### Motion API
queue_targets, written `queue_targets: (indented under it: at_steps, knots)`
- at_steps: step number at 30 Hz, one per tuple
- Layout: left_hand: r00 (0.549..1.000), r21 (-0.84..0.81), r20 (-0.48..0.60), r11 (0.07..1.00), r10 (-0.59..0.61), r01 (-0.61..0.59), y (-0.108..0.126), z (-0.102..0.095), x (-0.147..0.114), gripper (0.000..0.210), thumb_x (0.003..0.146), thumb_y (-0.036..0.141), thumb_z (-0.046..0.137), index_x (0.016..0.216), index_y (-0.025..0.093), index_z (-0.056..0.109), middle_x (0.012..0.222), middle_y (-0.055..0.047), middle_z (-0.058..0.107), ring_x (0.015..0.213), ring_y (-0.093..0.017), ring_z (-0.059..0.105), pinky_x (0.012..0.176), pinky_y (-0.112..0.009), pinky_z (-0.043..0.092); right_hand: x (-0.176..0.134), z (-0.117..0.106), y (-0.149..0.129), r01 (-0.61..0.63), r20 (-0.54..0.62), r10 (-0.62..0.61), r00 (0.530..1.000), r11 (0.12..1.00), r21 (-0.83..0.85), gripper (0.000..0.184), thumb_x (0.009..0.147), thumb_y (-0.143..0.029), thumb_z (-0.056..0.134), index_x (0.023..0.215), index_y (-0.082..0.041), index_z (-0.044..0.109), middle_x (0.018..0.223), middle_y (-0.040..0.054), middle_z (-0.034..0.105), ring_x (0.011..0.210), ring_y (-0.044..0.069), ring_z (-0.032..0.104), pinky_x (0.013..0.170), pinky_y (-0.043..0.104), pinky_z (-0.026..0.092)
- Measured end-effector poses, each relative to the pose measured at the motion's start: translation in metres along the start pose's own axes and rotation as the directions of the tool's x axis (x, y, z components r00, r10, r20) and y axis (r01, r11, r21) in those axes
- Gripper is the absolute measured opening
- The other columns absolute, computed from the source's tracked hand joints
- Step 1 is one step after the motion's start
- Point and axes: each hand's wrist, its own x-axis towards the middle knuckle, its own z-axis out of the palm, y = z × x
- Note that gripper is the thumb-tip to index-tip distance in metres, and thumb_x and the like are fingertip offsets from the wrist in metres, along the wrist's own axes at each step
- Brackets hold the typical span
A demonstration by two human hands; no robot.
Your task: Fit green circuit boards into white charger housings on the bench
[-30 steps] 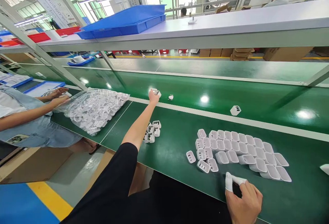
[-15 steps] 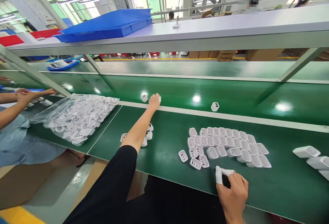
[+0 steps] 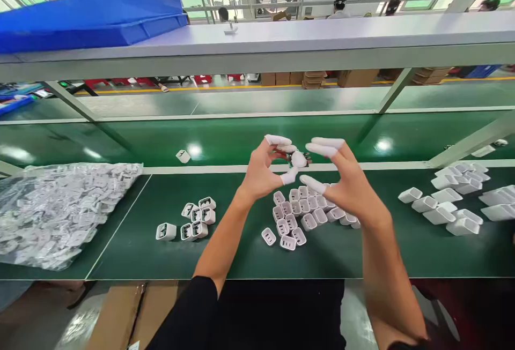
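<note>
My left hand [image 3: 263,170], with white finger cots, pinches a small circuit board [image 3: 308,159] whose dark and reddish parts show beside a white rounded piece [image 3: 298,158]. The fingers partly hide it. Just to the right, my right hand [image 3: 341,173], also in finger cots, has its thumb and fingers spread and apart from the board. Below both hands stand rows of small white open-topped housings [image 3: 309,221], several with slots in the bottom. Nearer my left forearm is a smaller group of white housings with dark parts inside [image 3: 199,229].
A clear bag of white pieces [image 3: 68,205] lies at the left. More white housings [image 3: 446,195] lie at the right, and a lone white one [image 3: 183,156] sits on the green strip behind. Above runs a shelf [image 3: 322,39] with blue trays [image 3: 92,20] on slanted posts.
My view has turned right. My left hand has come back from the green strip to the centre. My right hand has risen from the table's front edge to beside it, with its fingers spread.
</note>
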Motion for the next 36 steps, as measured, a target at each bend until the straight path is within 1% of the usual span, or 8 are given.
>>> queue_targets:
  at_steps: [5, 15, 18, 20, 24, 26, 29, 36]
  knots:
    - [1.0, -0.136, 0.027, 0.991, -0.012, 0.015, 0.009, -0.009, 0.005, 0.06, 0.078, 0.03, 0.104, 0.126, 0.024, 0.068, 0.117, -0.004, 0.078, 0.109, -0.018, 0.08, 0.093, -0.028, 0.07, 0.048, 0.004, 0.001, -0.098, 0.277, 0.062, 0.959, 0.988, 0.119, 0.035, 0.097, -0.045, 0.087, 0.127, -0.028, 0.08, 0.118, 0.0048, 0.083, 0.102, 0.027, 0.074, 0.094, 0.045, 0.062]
    - [0.943, -0.105, 0.183, 0.948, -0.278, 0.299, -0.003, -0.046, 0.01, 0.052, 0.083, 0.041, 0.102, 0.12, 0.024, 0.071, 0.122, -0.005, 0.076, 0.106, -0.02, 0.08, 0.097, -0.038, 0.072, 0.05, 0.043, 0.039, -0.131, 0.236, 0.081, 0.968, 0.97, 0.204, 0.035, 0.096, -0.053, 0.089, 0.12, -0.028, 0.083, 0.099, 0.002, 0.079, 0.088, 0.023, 0.07, 0.087, 0.041, 0.063]
    - [0.924, 0.119, 0.147, 0.933, -0.354, 0.338, -0.01, -0.062, 0.008, 0.044, 0.086, 0.04, 0.099, 0.119, 0.024, 0.074, 0.126, -0.007, 0.076, 0.112, -0.025, 0.08, 0.1, -0.045, 0.071, 0.049, 0.039, 0.047, -0.115, 0.111, 0.083, 0.99, 0.942, 0.314, 0.037, 0.094, -0.047, 0.092, 0.125, -0.03, 0.081, 0.091, -0.0011, 0.07, 0.084, 0.02, 0.066, 0.087, 0.041, 0.063]
    - [0.84, 0.363, 0.175, 0.826, -0.514, 0.431, -0.023, -0.068, 0.004, 0.038, 0.077, 0.035, 0.103, 0.104, 0.022, 0.078, 0.111, -0.007, 0.079, 0.097, -0.025, 0.079, 0.089, -0.044, 0.07, 0.046, 0.036, 0.049, -0.075, -0.002, 0.082, 0.997, 0.912, 0.403, 0.044, 0.093, -0.047, 0.093, 0.131, -0.032, 0.079, 0.084, -0.003, 0.063, 0.081, 0.02, 0.066, 0.085, 0.042, 0.064]
    - [0.428, 0.679, 0.356, 0.545, -0.831, 0.492, -0.062, -0.056, -0.005, 0.023, 0.069, 0.025, 0.097, 0.069, 0.022, 0.075, 0.073, -0.005, 0.076, 0.066, -0.024, 0.071, 0.062, -0.037, 0.058, 0.043, 0.032, 0.046, 0.016, -0.141, 0.052, 0.989, 0.898, 0.44, 0.043, 0.093, -0.055, 0.09, 0.129, -0.032, 0.081, 0.083, -0.0015, 0.061, 0.078, 0.023, 0.07, 0.079, 0.046, 0.065]
    - [0.339, 0.721, 0.402, 0.522, -0.851, 0.456, -0.078, -0.043, -0.009, 0.02, 0.063, 0.018, 0.091, 0.061, 0.022, 0.071, 0.063, -0.003, 0.072, 0.062, -0.023, 0.069, 0.056, -0.034, 0.052, 0.044, 0.031, 0.044, 0.025, -0.15, 0.045, 0.988, 0.899, 0.438, 0.041, 0.093, -0.053, 0.09, 0.127, -0.031, 0.082, 0.084, -0.0005, 0.063, 0.078, 0.023, 0.071, 0.078, 0.047, 0.065]
    - [0.38, 0.743, 0.374, 0.518, -0.846, 0.423, -0.09, -0.027, -0.017, 0.022, 0.056, 0.01, 0.084, 0.057, 0.023, 0.066, 0.059, -0.002, 0.068, 0.061, -0.024, 0.067, 0.055, -0.034, 0.049, 0.044, 0.033, 0.042, 0.027, -0.135, 0.039, 0.99, 0.892, 0.452, 0.04, 0.093, -0.046, 0.091, 0.128, -0.03, 0.082, 0.084, -0.0013, 0.064, 0.079, 0.023, 0.073, 0.077, 0.045, 0.065]
    - [0.635, 0.739, 0.305, 0.597, -0.71, 0.312, -0.099, -0.019, -0.021, 0.021, 0.065, 0.008, 0.079, 0.072, 0.023, 0.066, 0.085, -0.007, 0.076, 0.092, -0.031, 0.074, 0.082, -0.039, 0.057, 0.049, 0.047, 0.034, 0.125, -0.325, 0.032, 0.945, 0.883, 0.451, 0.054, 0.1, -0.066, 0.08, 0.139, -0.031, 0.067, 0.119, 0.0061, 0.077, 0.094, 0.024, 0.078, 0.089, 0.048, 0.07]
